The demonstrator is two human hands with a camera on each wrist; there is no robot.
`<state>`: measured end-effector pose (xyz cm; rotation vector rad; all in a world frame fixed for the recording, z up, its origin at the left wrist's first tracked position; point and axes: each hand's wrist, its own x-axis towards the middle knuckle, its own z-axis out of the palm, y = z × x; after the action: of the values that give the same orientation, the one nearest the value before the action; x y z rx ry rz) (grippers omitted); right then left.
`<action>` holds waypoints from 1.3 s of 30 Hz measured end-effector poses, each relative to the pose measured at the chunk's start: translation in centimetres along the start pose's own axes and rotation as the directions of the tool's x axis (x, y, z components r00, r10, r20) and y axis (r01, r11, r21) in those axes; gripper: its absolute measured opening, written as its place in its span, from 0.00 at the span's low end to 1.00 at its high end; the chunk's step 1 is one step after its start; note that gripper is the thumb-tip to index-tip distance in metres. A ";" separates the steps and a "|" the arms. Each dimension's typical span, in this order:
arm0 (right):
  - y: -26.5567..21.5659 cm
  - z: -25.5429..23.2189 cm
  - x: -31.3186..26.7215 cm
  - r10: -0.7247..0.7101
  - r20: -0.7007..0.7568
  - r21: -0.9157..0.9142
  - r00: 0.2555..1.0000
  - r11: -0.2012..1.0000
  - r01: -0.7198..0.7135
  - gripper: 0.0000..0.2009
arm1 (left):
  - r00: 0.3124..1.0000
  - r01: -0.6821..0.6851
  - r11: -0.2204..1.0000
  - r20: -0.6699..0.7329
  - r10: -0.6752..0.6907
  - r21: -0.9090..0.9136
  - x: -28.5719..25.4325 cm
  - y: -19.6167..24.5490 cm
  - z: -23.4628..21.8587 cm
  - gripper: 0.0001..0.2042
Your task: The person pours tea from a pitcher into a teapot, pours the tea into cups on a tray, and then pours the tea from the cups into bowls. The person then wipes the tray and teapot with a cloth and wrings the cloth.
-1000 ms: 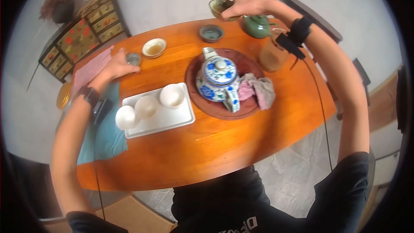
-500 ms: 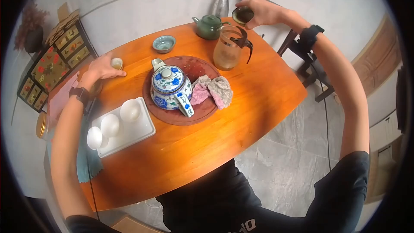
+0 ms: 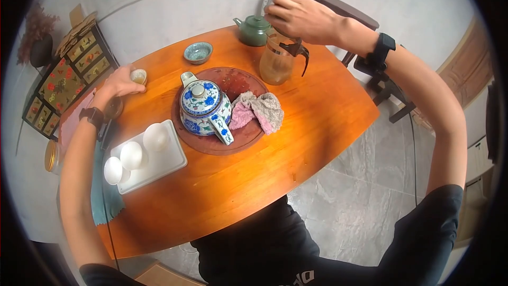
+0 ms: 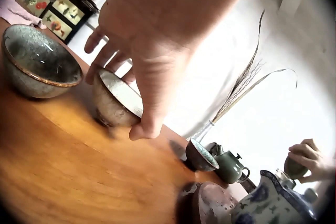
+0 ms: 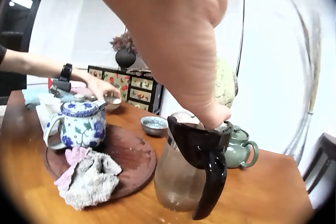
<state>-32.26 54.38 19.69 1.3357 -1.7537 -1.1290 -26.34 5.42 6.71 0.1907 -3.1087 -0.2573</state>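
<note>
A green bowl [image 5: 226,85], gripped in the curled fingers of my right hand [image 3: 307,20], hangs above the pitcher [image 3: 276,68], two o'clock from the blue teapot [image 3: 203,107]. At ten, I see my left hand's [image 3: 120,81] thumb and fingers, moderately spread, clasping a pale cup [image 4: 116,100]. The dish [image 3: 198,53] sits at twelve.

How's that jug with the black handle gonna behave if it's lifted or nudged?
The jug looks like see-through glass, so it's probably fragile. It stands taller than wide, so a high push might tip it. With its handle on one side, lifting could feel lopsided.
</note>
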 end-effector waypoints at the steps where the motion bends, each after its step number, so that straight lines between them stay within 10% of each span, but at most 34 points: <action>1: -0.3 -0.2 -0.1 -0.085 -0.035 -0.130 0.996 0.988 0.080 0.24 | 0.999 -0.029 1.000 -0.031 0.029 -0.008 0.1 0.2 -0.2 0.43; 12: -0.8 1.0 -0.4 -0.070 -0.063 -0.295 0.996 0.954 0.048 0.17 | 0.932 -0.257 0.966 -0.266 0.244 -0.012 0.7 8.1 -5.5 0.39; 15: -0.7 2.0 -1.1 0.052 -0.160 0.041 0.986 0.998 -0.046 0.22 | 0.916 -0.347 0.937 -0.233 0.328 -0.045 1.1 12.7 -6.6 0.39; 18: -0.4 0.9 -2.1 0.494 0.143 0.578 0.857 0.661 -0.478 0.39 | 0.882 -0.435 0.900 -0.221 0.416 -0.044 1.8 17.0 -7.0 0.39; 19: -0.1 0.9 -2.5 0.501 0.145 0.577 0.853 0.658 -0.484 0.39 | 0.865 -0.477 0.877 -0.210 0.455 -0.061 2.1 18.4 -7.0 0.40; 21: 0.4 0.8 -3.5 0.590 0.417 0.723 0.692 0.247 -0.646 0.40 | 0.848 -0.510 0.859 -0.199 0.491 -0.051 2.4 21.1 -7.2 0.41; 25: -0.7 2.1 -6.4 0.652 0.472 0.795 0.593 -0.023 -0.607 0.41 | 0.836 -0.530 0.847 -0.150 0.528 0.024 3.2 25.5 -7.5 0.41; 39: -1.5 3.4 -14.6 0.743 0.460 0.760 0.487 -0.045 -0.649 0.37 | 0.752 -0.560 0.745 -0.154 0.641 0.364 2.0 35.3 -6.4 0.40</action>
<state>-30.70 69.13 17.01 0.5627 -2.5787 0.6602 -32.42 38.71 18.85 -0.7263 -2.7143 0.2378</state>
